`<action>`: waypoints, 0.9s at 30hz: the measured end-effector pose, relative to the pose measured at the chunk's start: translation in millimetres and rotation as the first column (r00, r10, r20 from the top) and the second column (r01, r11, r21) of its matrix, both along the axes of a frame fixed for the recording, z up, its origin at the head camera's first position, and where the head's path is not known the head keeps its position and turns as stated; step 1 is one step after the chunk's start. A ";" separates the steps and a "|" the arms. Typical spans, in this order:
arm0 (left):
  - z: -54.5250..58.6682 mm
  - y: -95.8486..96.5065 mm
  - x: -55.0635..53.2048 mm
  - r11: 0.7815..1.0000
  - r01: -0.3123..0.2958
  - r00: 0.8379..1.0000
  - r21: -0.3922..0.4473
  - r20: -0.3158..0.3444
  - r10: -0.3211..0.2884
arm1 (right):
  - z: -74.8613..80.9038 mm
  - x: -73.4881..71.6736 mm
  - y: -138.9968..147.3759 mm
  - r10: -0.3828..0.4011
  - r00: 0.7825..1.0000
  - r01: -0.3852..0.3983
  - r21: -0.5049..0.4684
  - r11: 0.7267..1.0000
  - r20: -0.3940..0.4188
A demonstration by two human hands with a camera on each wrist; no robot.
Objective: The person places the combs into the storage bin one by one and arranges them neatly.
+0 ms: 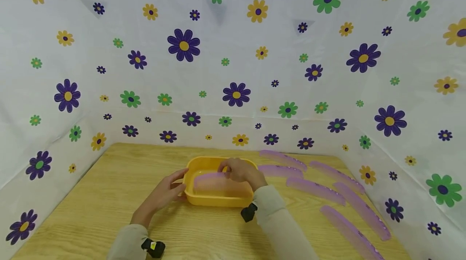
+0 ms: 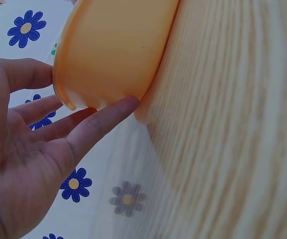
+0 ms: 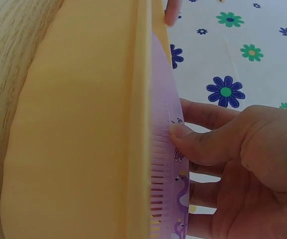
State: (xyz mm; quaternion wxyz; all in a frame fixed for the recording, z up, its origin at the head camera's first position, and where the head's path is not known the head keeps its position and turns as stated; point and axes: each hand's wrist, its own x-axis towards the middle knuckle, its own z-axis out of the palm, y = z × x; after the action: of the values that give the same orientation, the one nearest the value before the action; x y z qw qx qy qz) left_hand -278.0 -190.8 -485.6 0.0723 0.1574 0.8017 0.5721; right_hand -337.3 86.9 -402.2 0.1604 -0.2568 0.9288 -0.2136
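A yellow plastic basin [image 1: 219,201] with rounded corners stands on the table. My left hand [image 1: 162,196] is at its left end; in the left wrist view the extended fingers [image 2: 103,122] touch the basin's outer wall and rim. Inside the basin, a translucent purple comb [image 1: 211,182] lies lengthwise with its teeth toward the near wall. My right hand [image 1: 240,170] reaches over the basin and pinches the comb by its printed spine, thumb on one face and fingers behind, as the right wrist view shows. The near wall hides the comb's lower part.
Several more purple combs lie to the right of the basin, among them a near one [image 1: 349,231] and a far one [image 1: 284,159]. The wooden table [image 1: 109,195] is bordered by a white flower-printed sheet [image 1: 153,78] at the back and sides.
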 end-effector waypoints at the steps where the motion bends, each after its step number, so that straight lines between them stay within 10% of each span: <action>1: -0.2 0.0 0.6 1.000 -0.003 1.000 0.004 0.007 0.003 | -1.1 0.5 -0.2 -0.001 1.000 0.001 0.001 1.000 0.002; 27: -0.7 -1.2 1.6 1.000 -0.009 1.000 0.001 0.002 0.009 | -9.0 5.7 -6.5 0.016 0.997 -0.011 -0.075 0.997 0.070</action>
State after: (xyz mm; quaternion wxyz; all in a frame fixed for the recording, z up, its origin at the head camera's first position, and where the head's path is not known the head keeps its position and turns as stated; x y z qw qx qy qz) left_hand -276.4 -192.0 -486.3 0.0704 0.1534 0.8021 0.5729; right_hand -331.5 80.4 -411.2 0.1847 -0.2613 0.9122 -0.2560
